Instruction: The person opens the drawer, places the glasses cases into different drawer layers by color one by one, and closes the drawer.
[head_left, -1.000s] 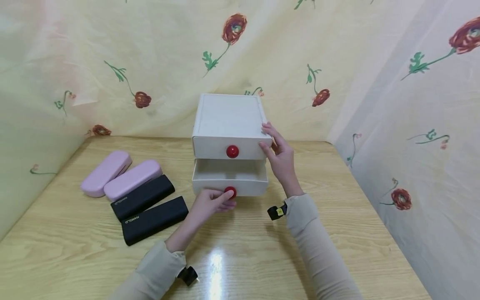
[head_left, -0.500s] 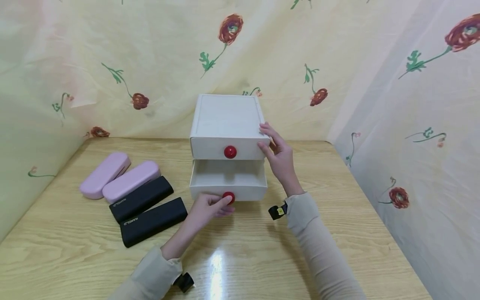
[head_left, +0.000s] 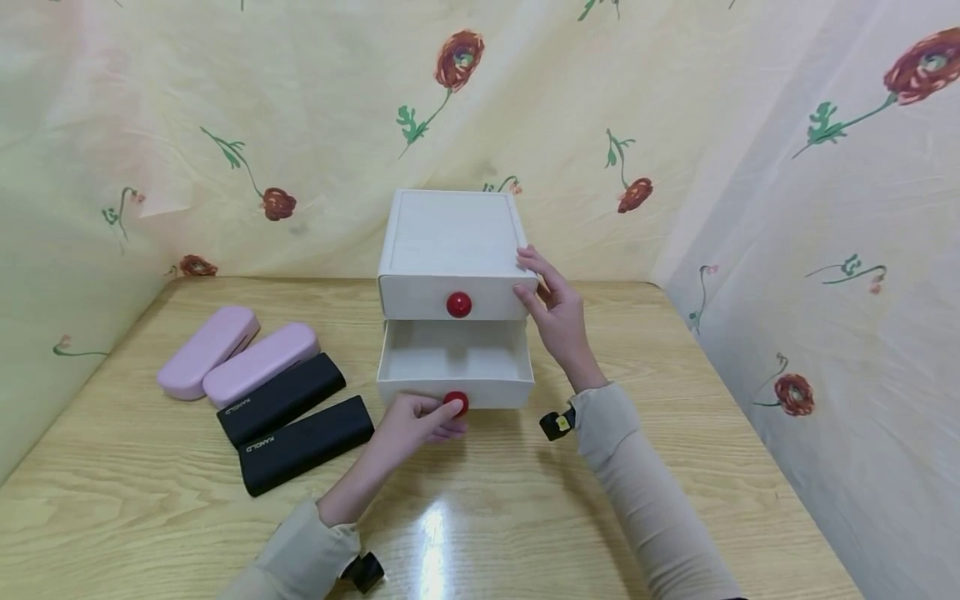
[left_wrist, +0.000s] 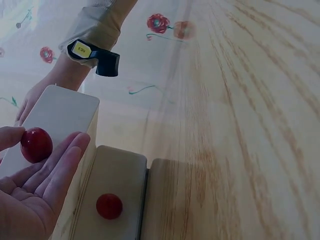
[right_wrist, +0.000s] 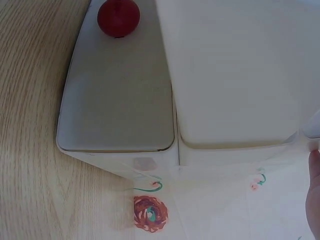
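Observation:
A white drawer cabinet (head_left: 453, 233) with red knobs stands on the table. My left hand (head_left: 408, 429) pinches the red knob (head_left: 456, 404) of the middle drawer (head_left: 453, 358), thumb against its front and fingers beneath. This drawer is pulled out and bare inside. Above it, the top drawer (head_left: 416, 297) is pushed in. The bottom drawer (left_wrist: 120, 172), also pushed in, shows in the left wrist view. My right hand (head_left: 561, 321) rests on the cabinet's upper right front corner, thumb on the front and fingers on the top edge.
Left of the cabinet lie two lilac cases (head_left: 208, 352) and two black cases (head_left: 306, 444), close together on the wooden table (head_left: 480, 517). Flowered cloth (head_left: 337, 100) hangs behind and at both sides.
My left hand has drawn the middle drawer further out toward me, so more of its inside shows. The right hand has stayed at the cabinet's corner.

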